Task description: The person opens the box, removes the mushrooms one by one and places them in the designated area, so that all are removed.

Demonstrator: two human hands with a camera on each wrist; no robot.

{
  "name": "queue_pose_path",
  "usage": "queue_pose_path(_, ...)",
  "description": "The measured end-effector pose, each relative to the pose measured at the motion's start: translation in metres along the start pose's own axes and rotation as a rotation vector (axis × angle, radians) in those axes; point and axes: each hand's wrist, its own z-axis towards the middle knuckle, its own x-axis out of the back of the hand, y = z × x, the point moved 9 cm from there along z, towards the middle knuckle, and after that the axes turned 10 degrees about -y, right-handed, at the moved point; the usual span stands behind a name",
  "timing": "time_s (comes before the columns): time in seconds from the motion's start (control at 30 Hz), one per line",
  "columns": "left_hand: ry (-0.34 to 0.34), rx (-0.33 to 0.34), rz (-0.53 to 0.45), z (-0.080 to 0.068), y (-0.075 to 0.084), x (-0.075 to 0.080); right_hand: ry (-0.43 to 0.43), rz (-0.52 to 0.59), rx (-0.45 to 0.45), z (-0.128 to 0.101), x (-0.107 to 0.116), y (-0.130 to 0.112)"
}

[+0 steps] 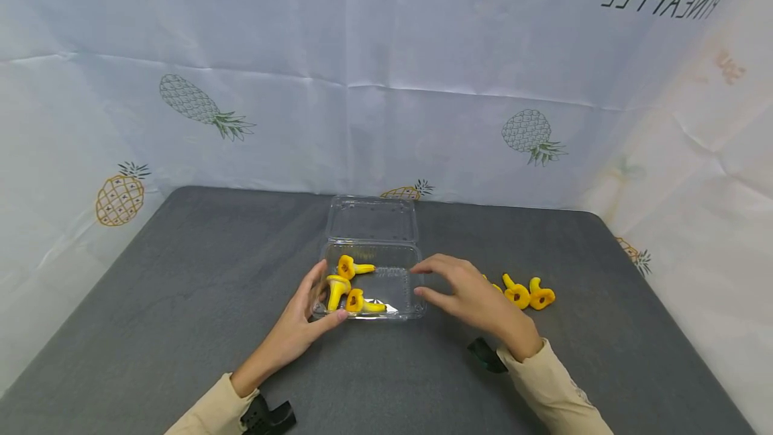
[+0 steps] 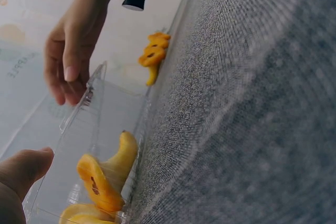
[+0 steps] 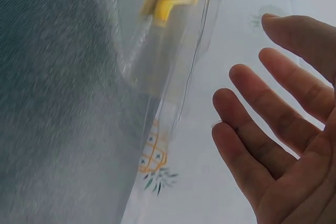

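Note:
A clear plastic clamshell container (image 1: 401, 287) stands on the table with its lid (image 1: 371, 220) laid back, away from the person. Three yellow chanterelle-like mushrooms lie in its left part: one at the back (image 1: 347, 267), one at the left (image 1: 337, 291) and one at the front (image 1: 362, 302). At the left end, the left hand (image 1: 296, 317) holds the container, thumb by the front rim and fingers along the side wall. The right hand (image 1: 468, 291) is at the container's right edge, fingers loosely spread; in the right wrist view its fingers (image 3: 273, 108) hold nothing.
More yellow mushrooms (image 1: 541, 297) lie on the table to the right, one partly hidden behind the right hand. The dark grey table (image 1: 199, 287) meets a white cloth (image 1: 374, 133) printed with pineapples at its back.

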Motion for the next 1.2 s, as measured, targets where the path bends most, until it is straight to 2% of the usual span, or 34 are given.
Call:
queue_pose_path(0.4,0.001,0.01,-0.015,0.001,0.0,-0.001,-0.137,-0.044,-0.024,0.027,-0.017,-0.012)
queue_pose_path(0.87,-0.013,-0.01,-0.02,0.0,0.001,0.0,-0.255,-0.007,0.014,0.05,-0.042,-0.019)
queue_pose_path(1.2,-0.015,-0.023,-0.017,0.0,0.001,-0.001,-0.342,0.01,-0.01,0.062,-0.059,-0.022)
